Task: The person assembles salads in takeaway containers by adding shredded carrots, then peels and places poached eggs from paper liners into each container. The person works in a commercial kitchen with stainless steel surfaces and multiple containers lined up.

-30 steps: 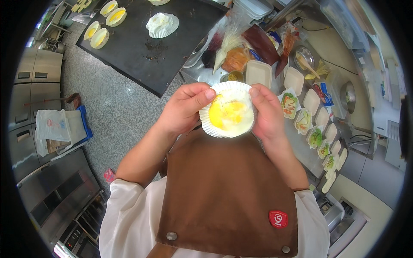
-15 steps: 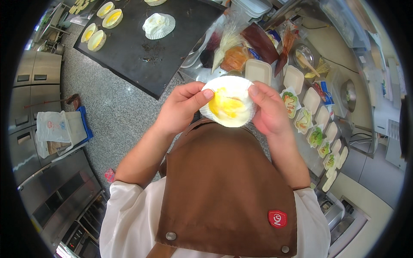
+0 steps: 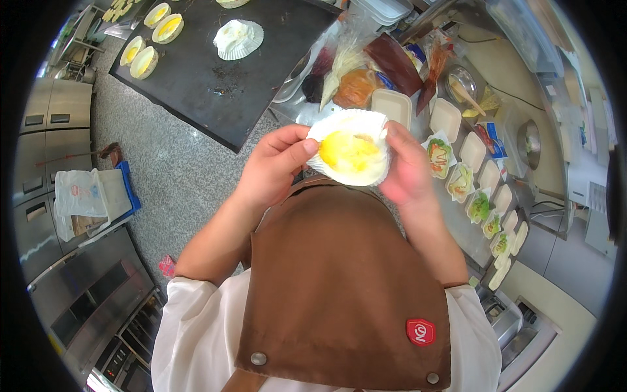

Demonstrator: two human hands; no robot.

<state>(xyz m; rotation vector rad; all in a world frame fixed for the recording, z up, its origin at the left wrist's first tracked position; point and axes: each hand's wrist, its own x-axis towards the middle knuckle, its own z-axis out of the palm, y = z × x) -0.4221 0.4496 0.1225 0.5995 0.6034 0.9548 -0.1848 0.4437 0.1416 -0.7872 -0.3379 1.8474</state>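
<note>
A white fluted paper baking cup (image 3: 364, 119) is held up in front of my apron, spread out nearly flat. In it lies an egg (image 3: 349, 153) with broken yellow yolk smeared over pale white. My left hand (image 3: 277, 157) pinches the cup's left rim, thumb on top. From the right side, my right hand (image 3: 408, 160) grips the opposite rim, its other fingers hidden behind the paper. Beyond, another fluted paper cup (image 3: 251, 46) with white stuff in it sits on a dark baking tray (image 3: 196, 104).
Several small bowls with yellow yolk, like this bowl (image 3: 144, 63), stand at the tray's far left. To the right, a metal counter carries filled bags, beige takeaway boxes (image 3: 445, 119) and salad-filled boxes (image 3: 461, 181). A bin (image 3: 114, 193) stands on the speckled floor at left.
The paper cup has risen slightly and tilted, so more of the yolk faces up. My right hand has shifted a little along with it. The left keeps its pinch.
</note>
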